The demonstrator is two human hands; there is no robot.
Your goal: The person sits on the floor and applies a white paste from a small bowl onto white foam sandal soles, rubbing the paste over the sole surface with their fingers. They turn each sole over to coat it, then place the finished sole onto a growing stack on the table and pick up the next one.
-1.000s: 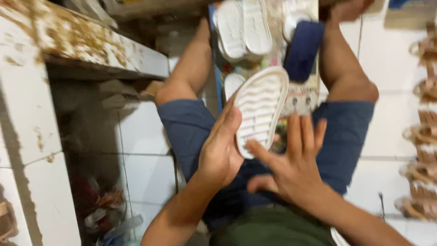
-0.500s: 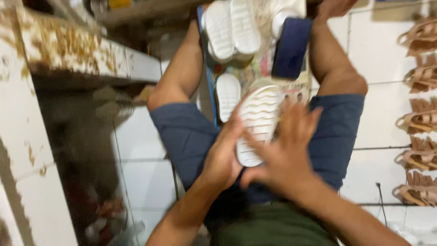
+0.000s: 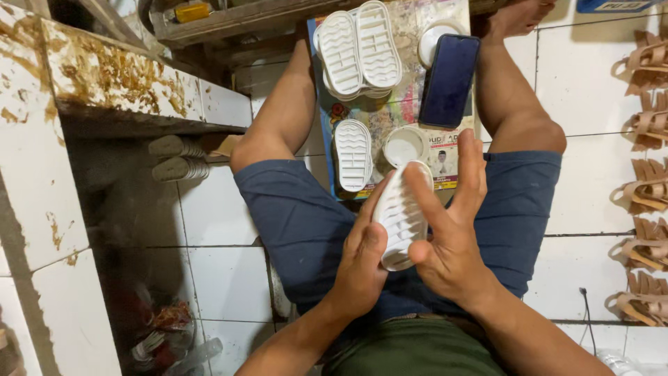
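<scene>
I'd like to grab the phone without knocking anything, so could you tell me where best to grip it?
Pinch the phone across its long side edges, coming from above: it lies flat, screen up, with a white cup near its lower end.

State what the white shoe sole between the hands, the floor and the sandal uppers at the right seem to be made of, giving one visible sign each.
White shoe sole: probably moulded rubber or foam, matte, wavy ridged tread.
Floor: glazed ceramic tile, glossy white squares with dark grout lines.
Sandal uppers: leather or imitation, tan, smooth folded straps.
</scene>
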